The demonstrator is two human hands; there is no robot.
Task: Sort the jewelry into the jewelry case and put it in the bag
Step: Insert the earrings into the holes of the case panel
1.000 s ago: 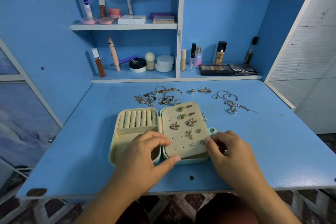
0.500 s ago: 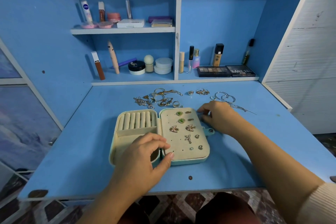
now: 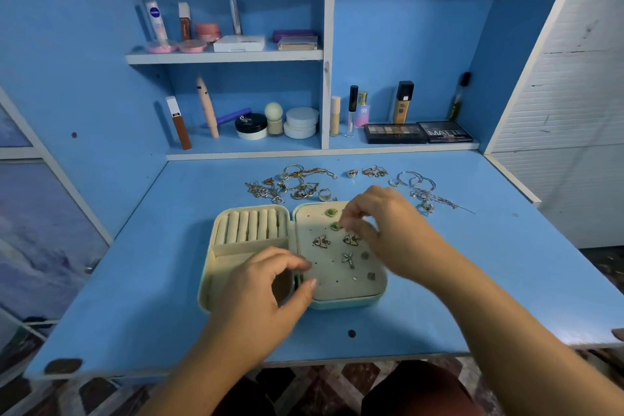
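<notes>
Head cam, fwd/down, prob. close over desk (image 3: 152,280)

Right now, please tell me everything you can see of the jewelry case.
The jewelry case lies open flat on the desk, mint outside, cream inside. Its left half has ring rolls at the back and open compartments in front. Its right half is a holed pad carrying green studs, two butterfly earrings, a star-shaped piece and small studs. The left hand holds its near middle, thumb on the pad's edge. The right hand hovers blurred over the pad's far part, fingertips pinched.
</notes>
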